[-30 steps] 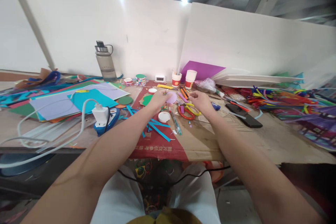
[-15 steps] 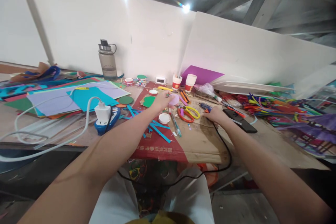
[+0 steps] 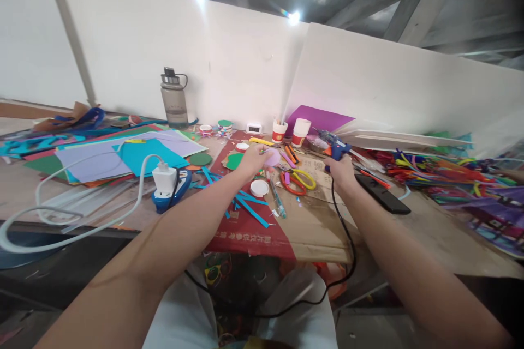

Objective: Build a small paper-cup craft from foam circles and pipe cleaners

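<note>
My left hand (image 3: 250,159) pinches a small pink paper disc (image 3: 272,157) just above the cardboard sheet (image 3: 311,218) on the table. My right hand (image 3: 341,170) is closed around the grip of a blue glue gun (image 3: 332,145), lifted off the table with its nozzle pointing left and away. Its black cord (image 3: 343,229) runs from the hand down over the table edge toward my lap. Scissors with red and yellow handles (image 3: 298,180) lie between my two hands. A white lid (image 3: 259,188) and a pen (image 3: 277,199) rest beside my left wrist.
A black phone (image 3: 382,193) lies right of my right hand. Two paper cups (image 3: 289,132) and a grey water bottle (image 3: 174,99) stand by the wall. Coloured paper sheets (image 3: 123,155) and a white plug on a blue power strip (image 3: 167,182) fill the left; pipe cleaners (image 3: 434,172) the right.
My right hand went to the right, took hold of the glue gun on the cardboard and raised it off the table. The left hand kept the pink disc in place.
</note>
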Tool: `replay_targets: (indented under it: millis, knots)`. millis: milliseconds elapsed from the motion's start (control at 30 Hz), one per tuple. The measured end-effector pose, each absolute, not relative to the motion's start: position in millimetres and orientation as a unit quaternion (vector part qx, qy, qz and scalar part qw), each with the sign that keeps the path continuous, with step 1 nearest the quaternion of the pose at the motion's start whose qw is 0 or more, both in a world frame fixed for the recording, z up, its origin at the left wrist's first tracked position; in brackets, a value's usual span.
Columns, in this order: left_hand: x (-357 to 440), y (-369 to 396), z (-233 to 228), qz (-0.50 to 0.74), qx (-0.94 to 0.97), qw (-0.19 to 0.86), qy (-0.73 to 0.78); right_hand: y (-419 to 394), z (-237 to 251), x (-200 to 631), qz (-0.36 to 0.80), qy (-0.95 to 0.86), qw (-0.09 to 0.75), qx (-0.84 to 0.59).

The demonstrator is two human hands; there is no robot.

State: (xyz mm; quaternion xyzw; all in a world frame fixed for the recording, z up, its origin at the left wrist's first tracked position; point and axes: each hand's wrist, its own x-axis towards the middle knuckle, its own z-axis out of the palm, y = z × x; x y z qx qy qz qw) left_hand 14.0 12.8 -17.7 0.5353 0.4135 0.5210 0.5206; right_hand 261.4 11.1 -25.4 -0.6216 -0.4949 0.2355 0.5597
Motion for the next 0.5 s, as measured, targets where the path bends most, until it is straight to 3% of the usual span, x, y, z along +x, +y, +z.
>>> replay_targets:
  millis: [33, 133, 300, 500]
  knots:
    - [13.0, 13.3, -17.4, 0.522, 0.533, 0.518, 0.419, 10.9, -21.1, 249.9, 0.34, -0.472, 0.569, -0.58]
    - [10.2, 15.3, -17.4, 0.529, 0.52, 0.509, 0.436, 7.9, -15.5, 219.8, 0.406, -0.48, 0.557, -0.543]
    - [7.6, 18.5, -18.7, 0.54, 0.505, 0.506, 0.445, -2.0, -24.8, 202.3, 0.431, -0.536, 0.579, -0.438]
    - [5.6, 23.8, -21.9, 0.548, 0.51, 0.485, 0.452, -13.3, -22.6, 208.6, 0.362, -0.612, 0.534, -0.458]
